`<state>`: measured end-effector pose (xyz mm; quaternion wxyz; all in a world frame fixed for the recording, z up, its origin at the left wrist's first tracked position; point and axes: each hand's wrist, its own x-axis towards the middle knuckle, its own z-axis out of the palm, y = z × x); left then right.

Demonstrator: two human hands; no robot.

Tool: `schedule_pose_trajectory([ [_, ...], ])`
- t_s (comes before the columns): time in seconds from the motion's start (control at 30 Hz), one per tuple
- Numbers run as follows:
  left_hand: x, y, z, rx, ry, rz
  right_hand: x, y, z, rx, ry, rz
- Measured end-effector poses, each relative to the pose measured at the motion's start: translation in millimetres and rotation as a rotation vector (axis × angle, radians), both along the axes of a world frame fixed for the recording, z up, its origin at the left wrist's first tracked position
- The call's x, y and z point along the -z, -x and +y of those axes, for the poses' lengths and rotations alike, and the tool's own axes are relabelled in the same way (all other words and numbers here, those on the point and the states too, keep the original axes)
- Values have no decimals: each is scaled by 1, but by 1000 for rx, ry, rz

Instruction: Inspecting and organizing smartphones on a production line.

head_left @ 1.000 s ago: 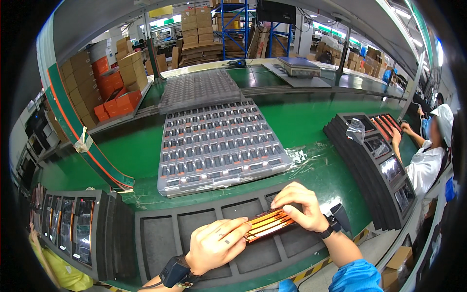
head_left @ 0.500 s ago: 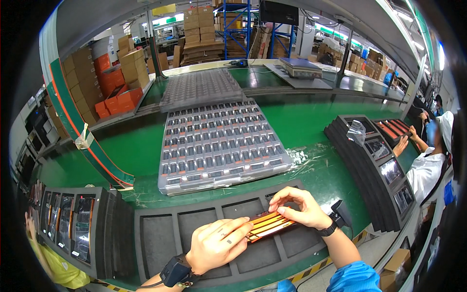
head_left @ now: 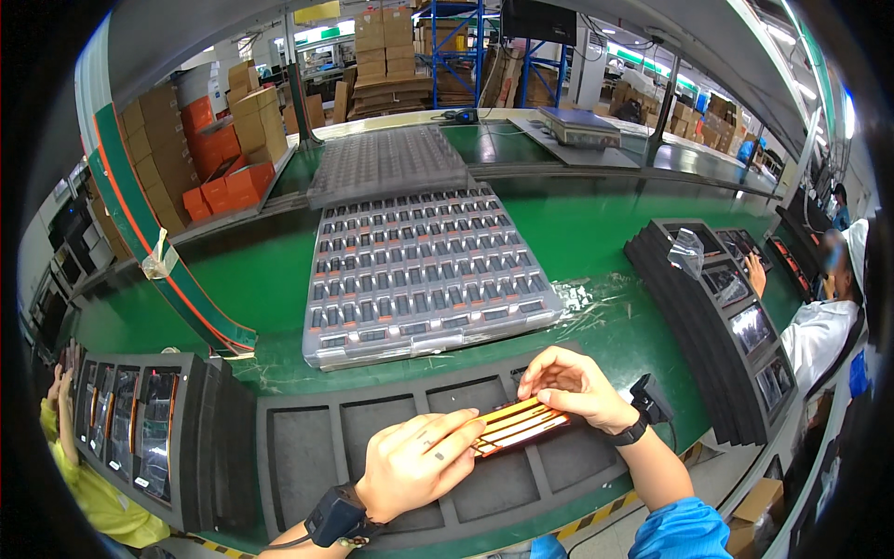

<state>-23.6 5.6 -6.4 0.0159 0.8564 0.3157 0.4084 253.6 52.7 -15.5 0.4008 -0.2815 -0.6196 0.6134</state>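
Orange-striped panel point(head_left: 523, 427) | left hand point(head_left: 416, 463): palm down | right hand point(head_left: 584, 395): curled at right end

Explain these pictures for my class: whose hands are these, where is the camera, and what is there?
There is no robot: these are a person's bare hands. Every picture comes from a fisheye camera worn on the head, looking down, so straight edges look curved. The left hand and right hand hold a flat orange-and-black striped piece above a black foam tray with shallow compartments. It lies on a green worktop. Beyond is a clear plastic tray of small dark parts. Other foam trays are stacked at left and right.
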Motion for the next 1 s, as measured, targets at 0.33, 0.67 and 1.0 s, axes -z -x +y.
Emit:
schedule_pose_trajectory([
  [0.33, -1, 1, -2, 7, -3, 12, 0, 0, 2, -21, 36, -45],
  [0.67, 0, -1, -4, 37, -15, 30, -11, 1, 4, -119, 78, -55],
  [1.0, 0, 1, -3, 43, -3, 18, 8, 12, 17, 611, -502, -843],
])
